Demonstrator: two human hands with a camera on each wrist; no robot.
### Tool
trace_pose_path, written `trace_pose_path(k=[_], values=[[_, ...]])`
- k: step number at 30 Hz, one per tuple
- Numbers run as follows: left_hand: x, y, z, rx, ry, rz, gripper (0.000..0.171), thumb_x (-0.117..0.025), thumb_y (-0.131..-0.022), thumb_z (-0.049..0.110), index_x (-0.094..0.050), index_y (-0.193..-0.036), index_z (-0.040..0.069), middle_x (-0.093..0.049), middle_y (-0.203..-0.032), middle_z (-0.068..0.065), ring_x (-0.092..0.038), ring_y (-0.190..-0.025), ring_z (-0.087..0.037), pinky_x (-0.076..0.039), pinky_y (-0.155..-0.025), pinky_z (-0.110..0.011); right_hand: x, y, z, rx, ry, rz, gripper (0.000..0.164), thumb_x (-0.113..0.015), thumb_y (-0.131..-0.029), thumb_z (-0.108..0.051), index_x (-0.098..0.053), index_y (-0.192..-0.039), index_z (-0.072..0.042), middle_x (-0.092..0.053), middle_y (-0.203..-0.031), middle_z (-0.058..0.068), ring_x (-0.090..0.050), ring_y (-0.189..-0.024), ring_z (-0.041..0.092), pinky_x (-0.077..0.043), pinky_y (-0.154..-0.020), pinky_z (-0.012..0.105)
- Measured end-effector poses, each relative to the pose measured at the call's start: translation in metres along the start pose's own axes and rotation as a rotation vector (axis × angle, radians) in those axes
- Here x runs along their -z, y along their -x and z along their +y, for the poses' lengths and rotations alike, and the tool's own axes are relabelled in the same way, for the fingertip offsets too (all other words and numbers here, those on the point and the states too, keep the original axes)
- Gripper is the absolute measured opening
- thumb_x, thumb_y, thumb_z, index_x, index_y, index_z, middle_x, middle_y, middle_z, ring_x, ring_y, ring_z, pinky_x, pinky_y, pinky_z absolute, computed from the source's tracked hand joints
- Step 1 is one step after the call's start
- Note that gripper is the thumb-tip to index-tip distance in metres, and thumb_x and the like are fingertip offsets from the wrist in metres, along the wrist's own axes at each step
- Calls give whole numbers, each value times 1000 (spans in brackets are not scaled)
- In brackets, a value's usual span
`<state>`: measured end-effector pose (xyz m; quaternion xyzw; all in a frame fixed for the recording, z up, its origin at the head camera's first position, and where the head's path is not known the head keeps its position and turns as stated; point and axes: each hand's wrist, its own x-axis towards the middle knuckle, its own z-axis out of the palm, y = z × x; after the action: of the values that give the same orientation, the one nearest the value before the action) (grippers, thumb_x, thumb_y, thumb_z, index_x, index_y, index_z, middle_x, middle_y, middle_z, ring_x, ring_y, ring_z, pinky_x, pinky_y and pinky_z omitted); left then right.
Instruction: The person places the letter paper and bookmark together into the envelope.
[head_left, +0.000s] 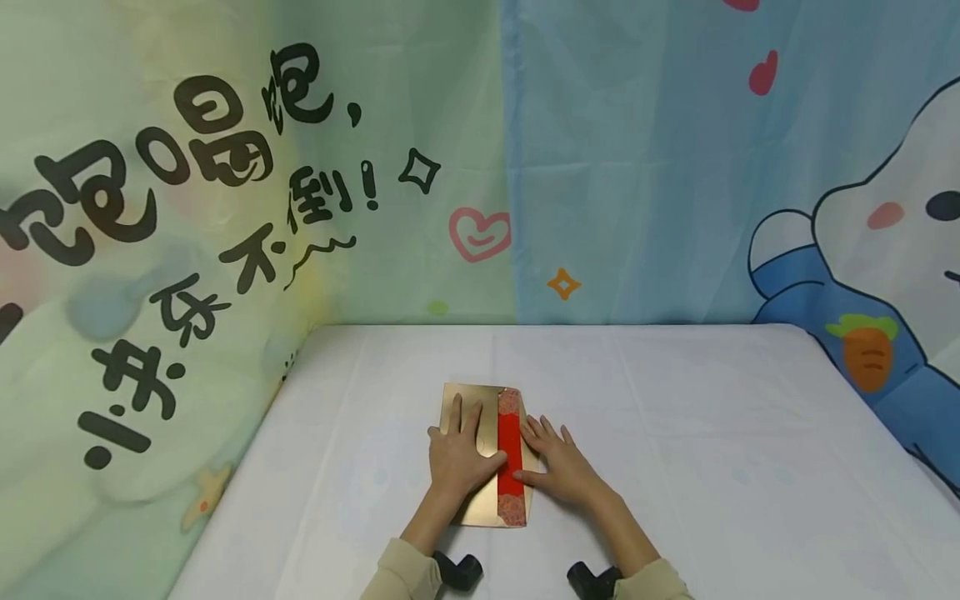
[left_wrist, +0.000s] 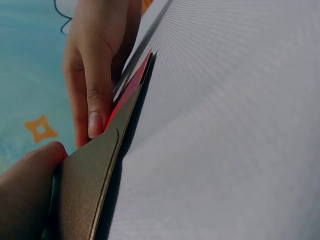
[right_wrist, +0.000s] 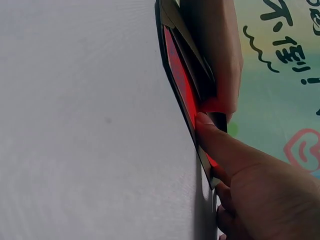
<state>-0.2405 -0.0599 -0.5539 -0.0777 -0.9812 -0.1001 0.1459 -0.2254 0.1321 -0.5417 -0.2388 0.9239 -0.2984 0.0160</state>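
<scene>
A gold folder-like paper envelope (head_left: pixel 481 500) lies on the white cloth. A red strip with patterned ends (head_left: pixel 510 429) shows along its right part. My left hand (head_left: pixel 459 458) rests spread on the gold panel, its thumb reaching to the red strip. My right hand (head_left: pixel 564 468) touches the right side, its thumb on the red strip and its fingers stretched along the right edge. In the right wrist view the gold panel (right_wrist: pixel 187 37) stands slightly raised from the red layer (right_wrist: pixel 182 82). Some right fingertips are hidden there.
White cloth (head_left: pixel 712 433) covers the table around the envelope. Black wrist-worn devices (head_left: pixel 459 573) show near both sleeves. A printed curtain (head_left: pixel 600 167) hangs behind and along the left side of the table.
</scene>
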Motion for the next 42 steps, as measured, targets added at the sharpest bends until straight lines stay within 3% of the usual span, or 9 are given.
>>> trace_pose_path(k=[10, 24, 32, 42], values=[[1, 1, -2, -4, 1, 6, 86, -56, -66, 64, -43, -139, 19, -32, -145, -14, -54, -94, -41, -41, -77, -47, -12, -2, -5, -15, 70, 36, 79, -62, -79, -52, -41, -139, -5, -28, -146, 21, -18, -135, 39, -7, -103, 60], [3, 8, -7, -13, 8, -27, 87, -55, -68, 65, -41, -140, 20, -30, -147, -13, -52, -99, -43, -40, -81, -49, -13, 6, -9, -15, -8, -1, 84, -67, -73, -54, -42, -139, -9, -24, -148, 18, -13, -137, 36, -2, -105, 55], [6, 10, -8, -14, 10, -26, 86, -54, -68, 65, -42, -139, 20, -30, -147, -13, -52, -94, -43, -42, -76, -46, -19, 5, -16, -38, 56, 25, 84, -65, -72, -60, -43, -139, -13, -24, -148, 19, -13, -137, 37, -3, -104, 58], [6, 9, -7, -14, 7, -25, 86, -54, -68, 66, -43, -139, 20, -31, -146, -13, -51, -97, -44, -42, -78, -48, -22, 4, -18, -21, 100, 63, 82, -62, -73, -61, -44, -138, -15, -25, -147, 20, -16, -136, 38, -5, -102, 60]])
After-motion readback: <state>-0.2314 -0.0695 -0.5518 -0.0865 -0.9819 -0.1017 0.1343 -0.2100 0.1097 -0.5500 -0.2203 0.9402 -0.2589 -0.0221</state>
